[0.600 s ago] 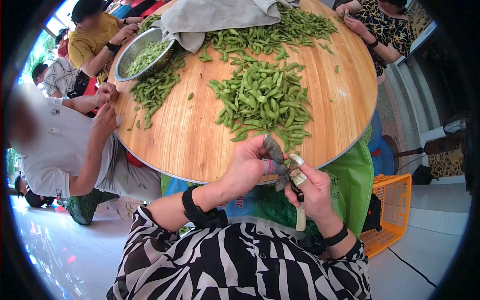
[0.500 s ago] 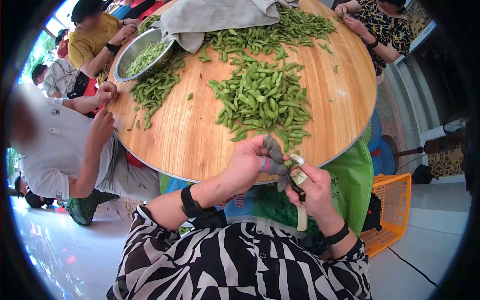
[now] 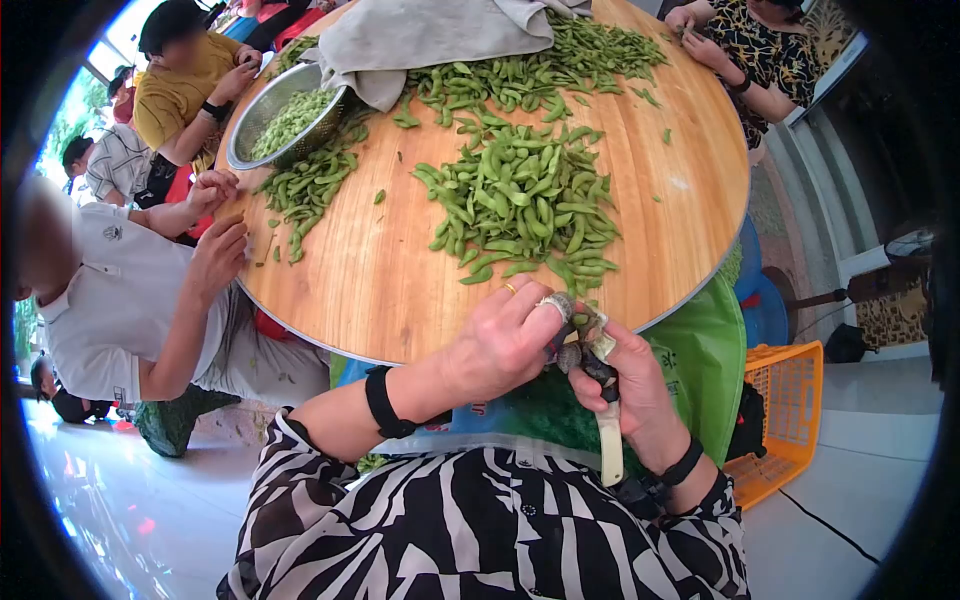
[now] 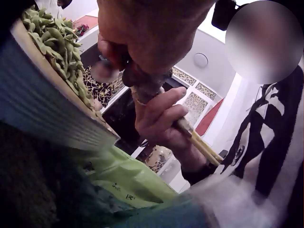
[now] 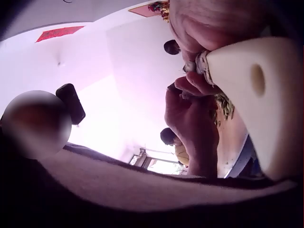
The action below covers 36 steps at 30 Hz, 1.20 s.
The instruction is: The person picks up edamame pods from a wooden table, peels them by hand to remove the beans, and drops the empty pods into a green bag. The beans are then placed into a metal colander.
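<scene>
My left hand (image 3: 510, 335), with a gold ring and grey fingertip covers, is curled at the right hand's fingertips in the head view. It pinches a green edamame pod (image 3: 584, 319), mostly hidden between the fingers. My right hand (image 3: 630, 385), its thumb wrapped in a pale cover, grips a cream-handled tool (image 3: 611, 450). That handle, with a hole near its end, looms large in the right wrist view (image 5: 261, 104); fingers hide the working end. Just beyond both hands lies a heap of edamame pods (image 3: 520, 195) on the round wooden table (image 3: 350, 290).
A metal colander (image 3: 245, 135) of shelled beans stands at the left back beside more pods. Grey cloth (image 3: 430, 50) covers part of the far pile. Other people sit around the table. An orange crate (image 3: 790, 430) is on the floor right; a green plastic bag (image 3: 700, 370) hangs below the edge.
My left hand has turned over so its back faces up, and moved closer over the right fingertips. The tool's handle has shifted slightly down and right.
</scene>
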Available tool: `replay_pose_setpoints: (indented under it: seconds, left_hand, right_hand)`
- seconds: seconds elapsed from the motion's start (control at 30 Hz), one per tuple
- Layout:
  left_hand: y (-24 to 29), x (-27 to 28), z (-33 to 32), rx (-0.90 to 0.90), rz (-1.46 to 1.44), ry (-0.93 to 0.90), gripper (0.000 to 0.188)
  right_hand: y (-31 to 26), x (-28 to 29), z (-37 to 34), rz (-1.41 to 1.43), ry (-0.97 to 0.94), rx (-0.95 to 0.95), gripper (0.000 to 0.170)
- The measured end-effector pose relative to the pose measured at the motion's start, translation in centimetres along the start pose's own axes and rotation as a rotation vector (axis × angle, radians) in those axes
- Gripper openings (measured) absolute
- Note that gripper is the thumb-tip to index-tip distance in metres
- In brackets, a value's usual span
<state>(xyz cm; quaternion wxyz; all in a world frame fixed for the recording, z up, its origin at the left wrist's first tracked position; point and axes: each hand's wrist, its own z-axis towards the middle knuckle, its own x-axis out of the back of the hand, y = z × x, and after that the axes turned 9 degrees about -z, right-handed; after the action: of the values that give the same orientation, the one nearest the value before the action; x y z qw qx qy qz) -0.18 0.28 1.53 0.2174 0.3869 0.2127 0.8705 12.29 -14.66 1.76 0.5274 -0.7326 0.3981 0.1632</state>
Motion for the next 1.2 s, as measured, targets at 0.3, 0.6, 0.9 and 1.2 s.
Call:
replay_pose_setpoints:
  seconds: [0.3,0.6,0.9,1.2]
  left_hand:
    - [-1.3,0.7,0.4,-0.043,-0.159,-0.007,0.034]
    - [-1.1,0.6,0.3,0.874,-1.284,-0.016,0.011]
    - [0.2,0.3,0.1,1.014,-1.11,-0.034,0.006]
    - [1.9,1.4,0.2,1.011,-0.998,-0.119,0.009]
  right_hand:
    - [-0.1,-1.3,-0.1,-0.078,0.056,0.071,0.036]
    - [-1.5,-1.4,-0.7,-0.53,0.101,0.196,0.033]
    - [-0.8,-1.6,-0.7,-1.301,0.31,0.723,0.026]
    - [-0.3,-1.6,-0.7,-1.404,0.203,0.846,0.02]
